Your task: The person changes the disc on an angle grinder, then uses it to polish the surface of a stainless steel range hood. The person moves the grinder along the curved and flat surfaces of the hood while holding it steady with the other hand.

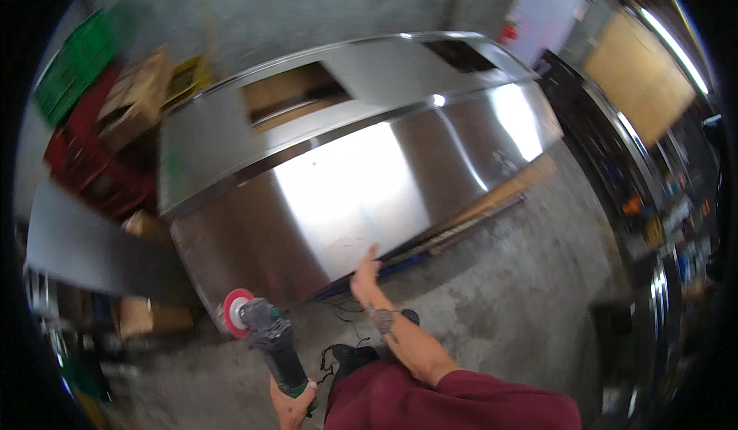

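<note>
My left hand (293,405) is closed around the rear body of a dark angle grinder (281,357). A red-rimmed disc (238,312) with a pale centre sits on its head, held up beside the lower left end of a large stainless steel unit (354,192). My right hand (367,274) is held out toward the unit's lower front edge, at least one finger stretched and nothing seen in it. Motion blurs it, and I cannot tell whether it touches the steel. The unit's top has two rectangular cutouts, and its shiny front panel shows faint marks near my hand.
A dark cord (329,362) hangs by my feet on the concrete floor (500,276). Wood (461,219) lies under the unit. At left are a green crate (81,65), red crates (96,169), a cardboard box (138,99) and a metal sheet (100,245). Cluttered shelving (615,138) stands right.
</note>
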Demonstrator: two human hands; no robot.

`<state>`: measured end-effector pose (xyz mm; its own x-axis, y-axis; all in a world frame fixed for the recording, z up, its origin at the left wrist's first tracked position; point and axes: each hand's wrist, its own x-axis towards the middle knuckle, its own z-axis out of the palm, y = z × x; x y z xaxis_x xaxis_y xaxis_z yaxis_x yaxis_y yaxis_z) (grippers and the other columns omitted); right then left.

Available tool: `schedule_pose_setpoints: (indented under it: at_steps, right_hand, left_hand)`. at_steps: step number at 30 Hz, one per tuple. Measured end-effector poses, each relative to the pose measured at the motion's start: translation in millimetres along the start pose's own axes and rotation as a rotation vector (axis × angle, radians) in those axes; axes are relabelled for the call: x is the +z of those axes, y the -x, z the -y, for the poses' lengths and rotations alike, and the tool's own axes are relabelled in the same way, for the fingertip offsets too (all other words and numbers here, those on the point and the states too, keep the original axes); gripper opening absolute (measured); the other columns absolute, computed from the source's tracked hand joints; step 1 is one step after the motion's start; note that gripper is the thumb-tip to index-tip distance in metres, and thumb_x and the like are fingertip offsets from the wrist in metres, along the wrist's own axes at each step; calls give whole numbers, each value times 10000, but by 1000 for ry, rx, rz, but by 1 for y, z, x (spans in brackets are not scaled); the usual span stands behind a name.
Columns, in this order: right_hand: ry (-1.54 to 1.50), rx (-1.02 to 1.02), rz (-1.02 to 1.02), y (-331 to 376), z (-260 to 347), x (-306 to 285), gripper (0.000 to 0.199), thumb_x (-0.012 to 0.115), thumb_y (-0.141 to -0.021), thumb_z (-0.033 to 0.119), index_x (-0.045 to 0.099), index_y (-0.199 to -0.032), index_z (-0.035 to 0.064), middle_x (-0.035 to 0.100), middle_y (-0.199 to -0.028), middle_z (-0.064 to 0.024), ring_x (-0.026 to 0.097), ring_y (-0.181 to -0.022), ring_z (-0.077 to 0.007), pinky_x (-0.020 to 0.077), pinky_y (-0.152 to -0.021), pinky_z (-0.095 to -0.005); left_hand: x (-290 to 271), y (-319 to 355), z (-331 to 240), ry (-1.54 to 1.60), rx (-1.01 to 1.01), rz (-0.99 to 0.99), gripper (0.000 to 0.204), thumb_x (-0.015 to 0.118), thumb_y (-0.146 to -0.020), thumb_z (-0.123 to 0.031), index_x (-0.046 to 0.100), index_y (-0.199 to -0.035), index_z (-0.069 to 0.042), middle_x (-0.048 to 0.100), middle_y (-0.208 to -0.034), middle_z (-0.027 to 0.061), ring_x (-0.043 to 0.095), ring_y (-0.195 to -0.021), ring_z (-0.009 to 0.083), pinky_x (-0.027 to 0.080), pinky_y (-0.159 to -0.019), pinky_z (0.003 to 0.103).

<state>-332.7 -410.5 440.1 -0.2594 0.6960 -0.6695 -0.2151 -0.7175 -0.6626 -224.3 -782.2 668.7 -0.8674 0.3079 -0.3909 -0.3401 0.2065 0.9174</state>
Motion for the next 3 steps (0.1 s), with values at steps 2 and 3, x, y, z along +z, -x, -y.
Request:
schedule_pose_setpoints:
  at_steps: [2, 3]
  right_hand:
    - [122, -8, -26, 2, 4, -3, 1276, 518, -986, 902, 62, -1778, 12, 254, -1828, -208, 368, -1616, -351, 364, -1272, -562]
    - [223, 34, -92, 17, 4, -3, 1293, 498, -973, 926, 90, -1783, 5, 229, -1839, -214, 351, -1627, -352, 333, -1296, -549]
  left_hand:
    - [-27, -23, 59, -127, 164, 145, 845, 905, -829, -227, 517, -1541, 12, 758, -1054, 133, 738, -948, 215, 581, -942, 418]
    - [-8, 0, 18, -91, 86, 166, 816, 931, -821, -226, 535, -1503, -17, 734, -1041, 120, 750, -944, 260, 610, -927, 471]
